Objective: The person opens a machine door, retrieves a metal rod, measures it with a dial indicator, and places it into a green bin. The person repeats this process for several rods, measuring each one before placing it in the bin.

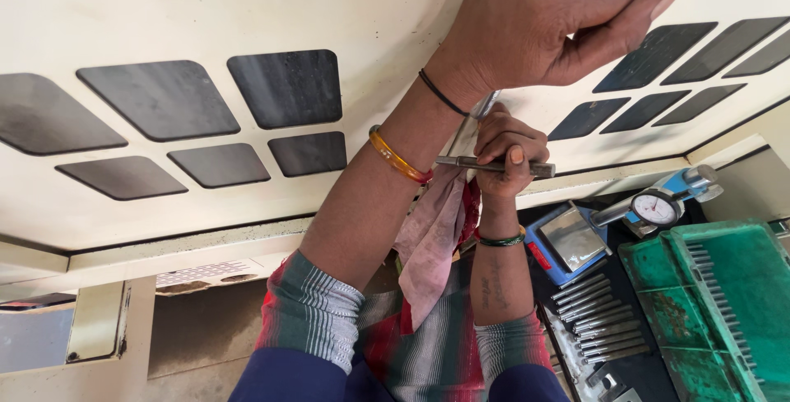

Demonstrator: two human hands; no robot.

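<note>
My left hand (543, 23) is raised against a cream panel (206, 15) with dark grey patches. Its fingers are curled and the thumb sticks out to the right. A shiny slanted shaft (484, 108) runs up under its wrist, with the top end hidden. Just below, my right hand (506, 151) is closed around a horizontal metal bar (539, 169) that crosses the shaft, so the two look like one T-shaped tool. A pinkish cloth (428, 237) hangs from the right hand, between my forearms.
At lower right are a blue device with a metal plate (568, 241), a dial gauge on a blue stand (656, 207) and a green plastic tray (716, 303). A row of several metal pins (597, 320) lies on a dark surface. The panel's lower ledge (164, 254) runs across the left.
</note>
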